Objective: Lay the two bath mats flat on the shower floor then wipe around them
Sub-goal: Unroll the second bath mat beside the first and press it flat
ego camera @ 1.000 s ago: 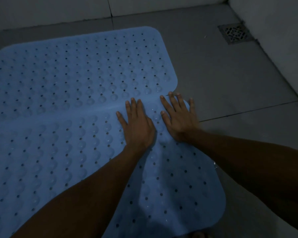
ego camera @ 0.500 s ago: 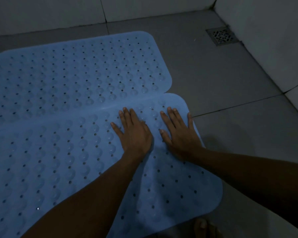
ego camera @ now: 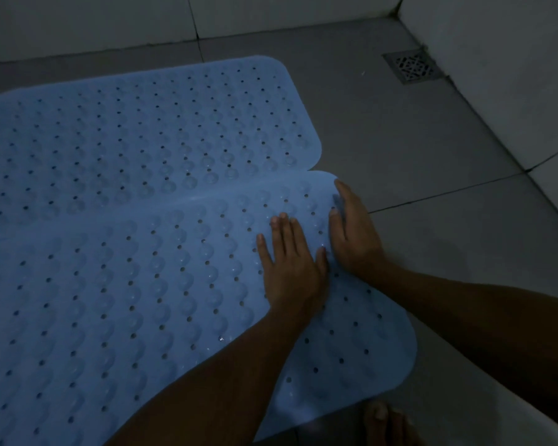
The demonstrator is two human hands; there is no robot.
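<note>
Two light blue perforated bath mats lie on the grey tiled shower floor. The far mat (ego camera: 149,136) lies flat towards the back wall. The near mat (ego camera: 110,300) overlaps its front edge, with a slight ridge along the seam. My left hand (ego camera: 290,265) presses flat on the near mat near its far right corner, fingers spread. My right hand (ego camera: 351,233) rests at that corner's right edge, thumb on top of the mat and fingers along the rim; whether they curl under is unclear.
A square metal drain grate (ego camera: 414,67) sits in the far right corner. Tiled walls run along the back (ego camera: 110,20) and right (ego camera: 512,75). Bare floor tiles (ego camera: 416,175) lie right of the mats. My toes (ego camera: 384,420) show at the bottom edge.
My right hand has slid from flat on the mat out to its right edge at the corner. The left hand stays pressed flat. The view has shifted slightly.
</note>
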